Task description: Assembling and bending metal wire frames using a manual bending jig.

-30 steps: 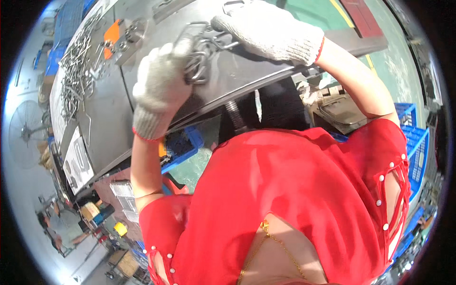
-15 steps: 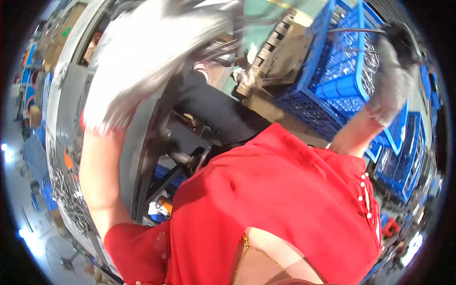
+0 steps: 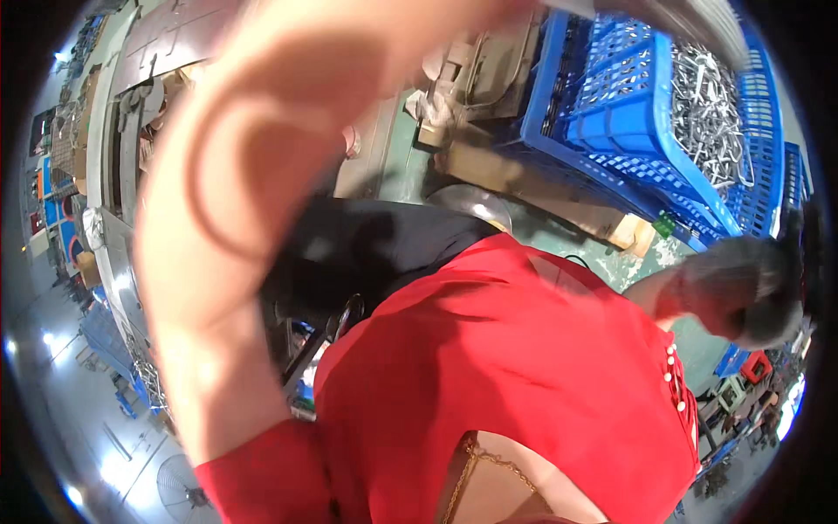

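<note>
My left arm (image 3: 201, 288) bends up and across the top of the view. Its pale-gloved hand (image 3: 703, 26) is blurred at the upper right edge, over a blue plastic basket (image 3: 615, 131). Bent shiny metal rods (image 3: 707, 113) fill that basket in a tangled heap. Whether the left fingers hold any of them does not show. My right hand (image 3: 755, 293), in a grey and dark glove, is low at the right, beside the baskets and apart from the metal pieces. Motion blur and shadow hide its fingers.
The filled basket sits in a larger blue crate (image 3: 541, 113). Cardboard (image 3: 524, 179) lies under and beside it on the green floor (image 3: 401, 166). A grey metal workbench (image 3: 109, 175) runs along my left. A round metal dish (image 3: 471, 205) shows beyond my dark-clothed leg (image 3: 375, 244).
My left hand has swung from the workbench side across to the basket at the upper right. My right hand has dropped from beside the basket toward my body; the thin rod near it no longer shows.
</note>
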Demonstrator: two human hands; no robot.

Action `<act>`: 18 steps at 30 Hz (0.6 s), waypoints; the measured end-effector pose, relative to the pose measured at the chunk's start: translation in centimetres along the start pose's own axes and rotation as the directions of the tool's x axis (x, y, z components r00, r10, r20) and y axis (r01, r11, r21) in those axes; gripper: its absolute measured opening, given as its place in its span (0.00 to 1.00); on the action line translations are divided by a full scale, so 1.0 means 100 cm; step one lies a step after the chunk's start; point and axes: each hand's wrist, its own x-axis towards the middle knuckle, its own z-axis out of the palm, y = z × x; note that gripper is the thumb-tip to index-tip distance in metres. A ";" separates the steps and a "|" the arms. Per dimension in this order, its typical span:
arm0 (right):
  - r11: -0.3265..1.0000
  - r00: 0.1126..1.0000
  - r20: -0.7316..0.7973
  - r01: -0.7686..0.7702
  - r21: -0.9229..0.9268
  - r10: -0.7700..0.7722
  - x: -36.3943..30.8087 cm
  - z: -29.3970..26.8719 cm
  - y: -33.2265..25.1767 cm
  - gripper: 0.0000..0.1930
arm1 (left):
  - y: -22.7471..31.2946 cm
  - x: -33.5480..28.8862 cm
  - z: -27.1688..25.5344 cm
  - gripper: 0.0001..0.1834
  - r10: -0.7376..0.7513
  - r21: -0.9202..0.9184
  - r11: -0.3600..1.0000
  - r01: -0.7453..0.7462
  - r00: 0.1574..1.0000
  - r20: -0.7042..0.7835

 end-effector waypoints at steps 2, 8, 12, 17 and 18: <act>0.967 0.954 0.181 0.217 0.131 -0.239 -0.010 0.061 -0.014 0.21 | -0.020 -0.028 -0.029 0.27 -0.183 0.099 0.978 0.185 0.983 -0.024; 0.932 0.810 0.464 0.279 0.233 -0.358 -0.054 0.182 0.001 0.20 | -0.054 -0.120 -0.041 0.33 -0.679 -0.085 0.726 0.683 0.731 0.072; 0.996 0.788 0.613 0.084 -0.014 -0.058 -0.087 0.218 0.023 0.21 | -0.077 -0.182 -0.006 0.44 -0.542 0.018 0.829 0.558 0.796 0.272; 0.994 0.734 0.678 0.101 -0.047 -0.043 -0.102 0.268 0.047 0.20 | -0.043 -0.233 0.000 0.45 -0.596 0.153 0.801 0.579 0.743 0.304; 0.992 0.731 0.682 0.087 -0.093 0.000 -0.108 0.272 0.045 0.20 | -0.057 -0.242 0.002 0.47 -0.589 0.148 0.806 0.574 0.752 0.294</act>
